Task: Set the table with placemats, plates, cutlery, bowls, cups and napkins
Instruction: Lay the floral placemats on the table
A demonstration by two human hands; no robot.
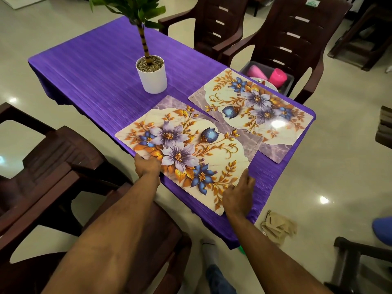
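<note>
I have both arms stretched forward and down toward the near placemat, forearms bare. My left hand sits at the mat's near left edge, fingers curled over it, apparently gripping the rim; the fingertips are hidden from me. My right hand lies at the mat's near right corner, fingers straight and loosely spread, resting on that edge, palm down, wrist in line with the forearm.
</note>
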